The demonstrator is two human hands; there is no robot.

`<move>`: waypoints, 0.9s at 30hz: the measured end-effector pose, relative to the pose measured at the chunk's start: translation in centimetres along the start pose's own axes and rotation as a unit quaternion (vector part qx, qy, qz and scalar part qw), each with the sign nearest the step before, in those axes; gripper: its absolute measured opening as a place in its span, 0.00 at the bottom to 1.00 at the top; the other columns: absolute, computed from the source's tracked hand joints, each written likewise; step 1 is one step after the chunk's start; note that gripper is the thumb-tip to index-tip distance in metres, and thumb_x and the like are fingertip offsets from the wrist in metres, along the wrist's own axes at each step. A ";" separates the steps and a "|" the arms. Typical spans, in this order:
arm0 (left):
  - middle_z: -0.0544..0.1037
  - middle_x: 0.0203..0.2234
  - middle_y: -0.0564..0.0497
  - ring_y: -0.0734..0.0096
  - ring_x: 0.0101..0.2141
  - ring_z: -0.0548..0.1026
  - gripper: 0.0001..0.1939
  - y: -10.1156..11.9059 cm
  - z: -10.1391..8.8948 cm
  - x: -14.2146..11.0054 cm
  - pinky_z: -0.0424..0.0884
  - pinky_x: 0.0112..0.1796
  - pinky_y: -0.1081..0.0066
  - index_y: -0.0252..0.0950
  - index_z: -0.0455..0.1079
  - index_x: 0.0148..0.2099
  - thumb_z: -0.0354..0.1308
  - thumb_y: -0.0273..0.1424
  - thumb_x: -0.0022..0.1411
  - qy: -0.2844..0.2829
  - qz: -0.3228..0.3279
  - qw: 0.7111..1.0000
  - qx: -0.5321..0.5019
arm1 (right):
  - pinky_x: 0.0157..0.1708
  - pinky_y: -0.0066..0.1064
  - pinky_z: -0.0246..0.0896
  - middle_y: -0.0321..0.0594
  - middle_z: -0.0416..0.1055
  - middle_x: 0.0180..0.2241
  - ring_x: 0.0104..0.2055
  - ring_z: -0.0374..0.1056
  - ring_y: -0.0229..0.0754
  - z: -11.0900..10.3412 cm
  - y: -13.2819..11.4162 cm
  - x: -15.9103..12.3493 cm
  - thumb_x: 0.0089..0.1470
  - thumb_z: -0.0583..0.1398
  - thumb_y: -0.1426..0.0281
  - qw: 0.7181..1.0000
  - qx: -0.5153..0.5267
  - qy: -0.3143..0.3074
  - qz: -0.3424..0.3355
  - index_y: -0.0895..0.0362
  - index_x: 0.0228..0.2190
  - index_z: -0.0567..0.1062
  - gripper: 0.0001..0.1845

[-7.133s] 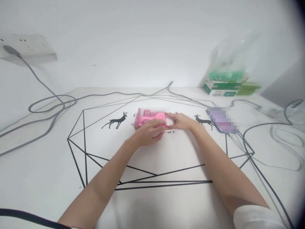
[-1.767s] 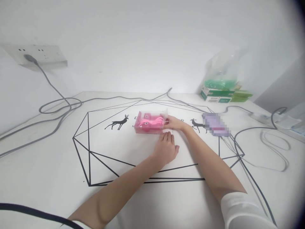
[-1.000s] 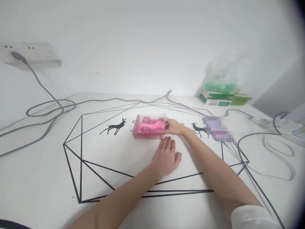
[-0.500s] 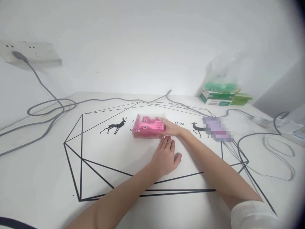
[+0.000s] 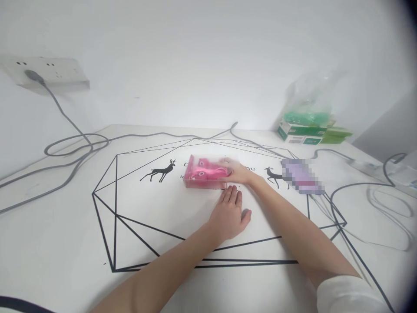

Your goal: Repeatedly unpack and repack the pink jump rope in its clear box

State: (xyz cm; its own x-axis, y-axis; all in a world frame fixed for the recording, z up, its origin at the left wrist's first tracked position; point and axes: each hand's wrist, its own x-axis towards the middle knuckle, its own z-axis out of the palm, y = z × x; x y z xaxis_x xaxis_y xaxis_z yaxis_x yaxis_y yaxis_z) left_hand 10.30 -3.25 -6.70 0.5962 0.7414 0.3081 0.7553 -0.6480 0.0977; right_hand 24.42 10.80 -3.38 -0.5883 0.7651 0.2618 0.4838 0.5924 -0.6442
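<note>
A clear plastic box [image 5: 194, 184] with pink contents lies on the white table. Inside it I see pink figures [image 5: 201, 163] with round eye-like marks and a paler pink coiled strand [image 5: 213, 171]; their exact kind is unclear. My right hand [image 5: 237, 172] is closed around the box's right end, thumb towards me, covering part of the pink contents. Whether its fingertips reach inside the box I cannot tell. My left hand [image 5: 229, 214] rests flat on the table just in front of the box's right corner, thumb spread and palm down, holding nothing.
A purple pixelated item [image 5: 302, 176] lies at the right. Grey cables [image 5: 76, 150] run along the left and back. Green-and-white boxes [image 5: 302, 131] under a clear bag [image 5: 309, 98] stand at the back right. A power socket [image 5: 65, 71] is on the wall.
My right hand's thumb and fingers have shifted over the box's right end and cover more of the pink contents. My left hand stays flat. The whole view has moved slightly.
</note>
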 end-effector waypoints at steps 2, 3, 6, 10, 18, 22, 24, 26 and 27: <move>0.63 0.63 0.28 0.44 0.65 0.59 0.33 0.0 0.1 0.0 0.58 0.63 0.51 0.19 0.61 0.64 0.43 0.43 0.70 0.000 0.001 1.000 0.002 | 0.50 0.43 0.67 0.43 0.66 0.52 0.50 0.68 0.50 -0.1 0.1 -0.2 0.48 0.69 0.60 1.000 -0.007 0.008 -0.025 0.46 0.55 0.74 0.32; 0.62 0.63 0.28 0.44 0.65 0.59 0.33 0.0 0.1 0.0 0.57 0.63 0.52 0.19 0.61 0.64 0.43 0.43 0.70 0.000 0.000 1.000 0.003 | 0.48 0.41 0.68 0.43 0.66 0.52 0.49 0.69 0.50 -0.1 0.1 -0.2 0.48 0.69 0.60 0.999 -0.008 0.012 -0.038 0.47 0.54 0.75 0.30; 0.61 0.63 0.27 0.44 0.65 0.58 0.34 0.0 0.0 0.1 0.55 0.64 0.52 0.19 0.60 0.64 0.44 0.43 0.71 -0.006 0.000 1.000 -0.001 | 0.44 0.39 0.69 0.43 0.67 0.52 0.47 0.70 0.48 -0.2 0.2 -0.5 0.49 0.68 0.59 0.998 -0.019 0.031 -0.055 0.49 0.48 0.79 0.24; 0.60 0.64 0.27 0.44 0.66 0.57 0.33 0.1 -0.1 0.1 0.55 0.64 0.51 0.18 0.59 0.65 0.44 0.43 0.71 -0.022 -0.003 1.000 -0.005 | 0.42 0.38 0.70 0.44 0.66 0.54 0.46 0.71 0.48 -0.2 0.4 -0.6 0.50 0.67 0.59 0.997 -0.029 0.032 -0.059 0.49 0.49 0.78 0.23; 0.62 0.63 0.26 0.43 0.65 0.58 0.34 0.1 0.0 0.2 0.55 0.64 0.51 0.18 0.60 0.64 0.45 0.43 0.70 -0.017 -0.001 1.000 -0.009 | 0.51 0.42 0.67 0.43 0.63 0.57 0.53 0.68 0.50 0.2 -0.1 -0.7 0.44 0.71 0.57 0.999 -0.042 -0.018 -0.004 0.44 0.59 0.68 0.41; 0.62 0.63 0.27 0.44 0.65 0.58 0.34 0.1 0.0 0.2 0.56 0.64 0.51 0.18 0.60 0.64 0.45 0.44 0.70 -0.012 -0.005 1.000 -0.007 | 0.51 0.42 0.66 0.43 0.63 0.57 0.54 0.67 0.51 0.3 -0.1 -0.6 0.43 0.71 0.61 0.998 -0.061 -0.007 0.007 0.45 0.56 0.72 0.36; 0.61 0.63 0.27 0.44 0.65 0.58 0.34 0.1 0.0 0.2 0.56 0.64 0.51 0.19 0.60 0.64 0.45 0.44 0.70 -0.013 -0.007 1.000 -0.005 | 0.53 0.42 0.65 0.43 0.64 0.57 0.55 0.66 0.52 0.2 0.0 -0.4 0.43 0.71 0.62 0.998 -0.063 0.002 -0.018 0.47 0.53 0.75 0.33; 0.61 0.64 0.27 0.44 0.66 0.57 0.34 0.1 0.0 0.1 0.55 0.64 0.51 0.19 0.59 0.65 0.45 0.44 0.70 -0.015 -0.008 1.000 -0.004 | 0.53 0.42 0.64 0.43 0.65 0.57 0.55 0.66 0.53 0.1 0.0 -0.3 0.43 0.71 0.63 0.997 -0.069 0.008 -0.038 0.48 0.50 0.78 0.29; 0.61 0.64 0.27 0.45 0.66 0.57 0.34 0.2 0.0 0.1 0.55 0.64 0.51 0.19 0.59 0.65 0.44 0.45 0.70 -0.017 -0.009 1.000 -0.005 | 0.52 0.41 0.64 0.42 0.66 0.57 0.54 0.67 0.53 0.0 0.0 -0.3 0.44 0.71 0.63 0.996 -0.074 0.009 -0.044 0.48 0.49 0.79 0.27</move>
State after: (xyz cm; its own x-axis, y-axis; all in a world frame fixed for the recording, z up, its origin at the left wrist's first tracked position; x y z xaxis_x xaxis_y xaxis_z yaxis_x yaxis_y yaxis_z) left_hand 10.49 -3.26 -6.62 0.5921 0.7577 0.2744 0.7630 -0.6367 0.1116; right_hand 24.63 10.56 -3.43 -0.6212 0.7128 0.3257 0.5221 0.6863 -0.5063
